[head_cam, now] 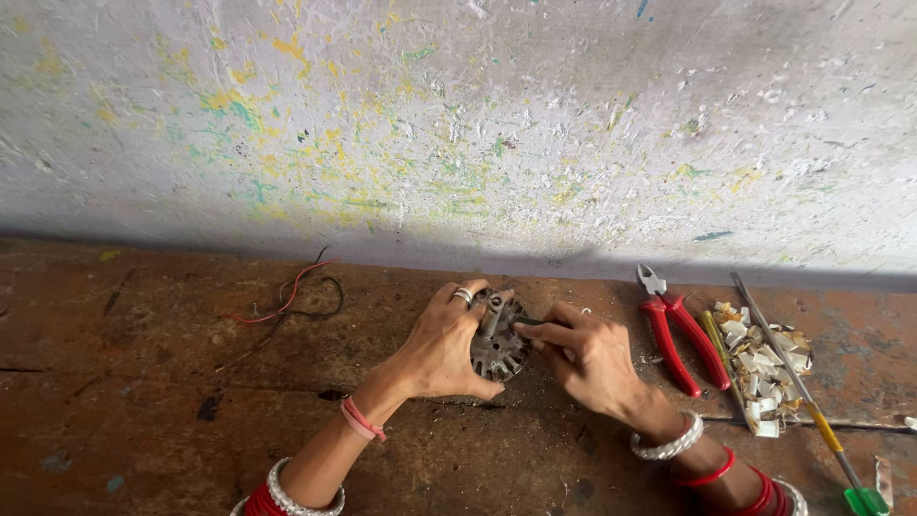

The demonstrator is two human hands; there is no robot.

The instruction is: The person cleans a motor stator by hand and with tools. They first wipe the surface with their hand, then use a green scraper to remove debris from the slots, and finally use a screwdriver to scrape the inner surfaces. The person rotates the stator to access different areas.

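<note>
Both of your hands are on the round slotted metal core [499, 346], held upright on the worn floor [143, 401] before you. Your left hand [444, 346] wraps its rim, fingers closed around it; your right hand [585, 352] pinches something thin at its face, though what exactly is unclear. Judging by the bare slots, little seems finished. Farther right lie red pliers [680, 334] and paper scraps [769, 368]; loose wires [291, 301] sit beneath the paint-flecked wall [458, 124].

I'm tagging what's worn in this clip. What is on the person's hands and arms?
No sleeves. The left hand wears a silver ring, a pink thread band at the wrist, silver and red bangles up the forearm. The right hand has silver and red bangles.
</note>
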